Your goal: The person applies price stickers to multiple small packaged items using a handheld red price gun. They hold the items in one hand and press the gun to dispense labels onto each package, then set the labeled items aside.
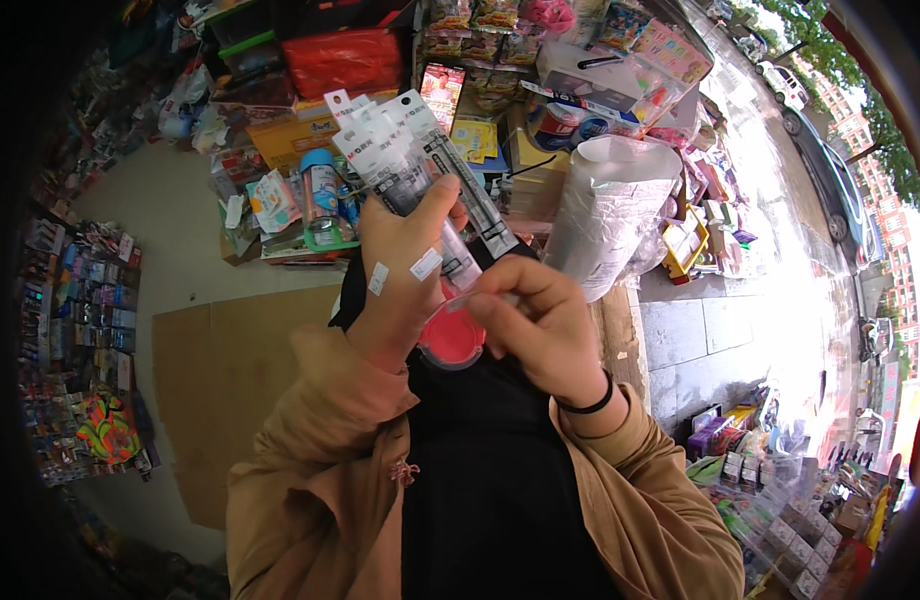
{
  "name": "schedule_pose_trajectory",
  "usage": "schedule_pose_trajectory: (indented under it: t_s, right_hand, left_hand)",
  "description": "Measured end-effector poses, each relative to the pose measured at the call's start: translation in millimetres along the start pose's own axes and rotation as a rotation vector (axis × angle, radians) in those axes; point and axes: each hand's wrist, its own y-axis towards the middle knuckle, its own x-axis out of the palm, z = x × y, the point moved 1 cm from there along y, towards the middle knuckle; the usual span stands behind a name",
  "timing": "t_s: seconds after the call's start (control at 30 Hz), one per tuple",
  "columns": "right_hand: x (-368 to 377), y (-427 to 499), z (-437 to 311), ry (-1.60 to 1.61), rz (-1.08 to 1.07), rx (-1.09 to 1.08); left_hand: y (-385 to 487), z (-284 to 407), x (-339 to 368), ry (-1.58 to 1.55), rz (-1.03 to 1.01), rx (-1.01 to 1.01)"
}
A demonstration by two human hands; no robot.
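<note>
My left hand (404,244) grips a fan of slim packets (389,154) with white headers, hanging holes and clear fronts over dark contents. One more such packet (467,191) sticks out at the right of the fan. Two small white price stickers (425,264) cling to the back of this hand and its wrist. At the packets' lower ends, my right hand (542,330) pinches a small pale strip (461,301) between thumb and forefinger. Just below is a round pink-red piece (452,335) with a clear rim, partly hidden by the fingers; what holds it cannot be told.
Ahead lie a lit phone (441,94), a blue-capped bottle (321,191) in a green tray and a large clear plastic bag (617,210). Flat cardboard (235,397) covers floor at left. Packed goods (790,517) stand at lower right, beside grey paving (674,330).
</note>
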Motion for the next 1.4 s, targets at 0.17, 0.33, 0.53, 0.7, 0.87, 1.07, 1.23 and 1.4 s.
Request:
schedule_pose_trajectory:
  t_s: [0.17, 0.33, 0.53, 0.7, 0.87, 1.07, 1.23, 1.4]
  right_hand:
    - [-26, 14, -20, -0.241, 0.212, -0.136]
    - [-29, 27, -17, -0.345, 0.150, -0.085]
    - [-32, 35, -13, -0.378, 0.078, -0.055]
    - [-31, 40, -8, -0.389, 0.089, -0.068]
    - [-30, 40, -8, -0.461, 0.122, -0.095]
    - [-25, 43, -3, -0.388, 0.217, -0.140]
    - [-28, 42, 5, -0.062, 0.161, -0.082]
    - [-36, 43, 7, 0.240, 0.050, 0.071]
  left_hand:
    - [-11, 7, -4, 0.125, -0.084, 0.047]
    - [-16, 6, -4, 0.147, -0.133, 0.050]
    - [-17, 6, -5, 0.163, -0.127, 0.000]
    - [-18, 7, -6, 0.182, -0.122, 0.003]
    - [-17, 7, -6, 0.164, -0.120, 0.009]
    - [-18, 8, -3, 0.108, -0.149, 0.004]
    - [-19, 9, 0, 0.039, -0.187, -0.007]
    - [-19, 12, 2, 0.027, -0.223, 0.003]
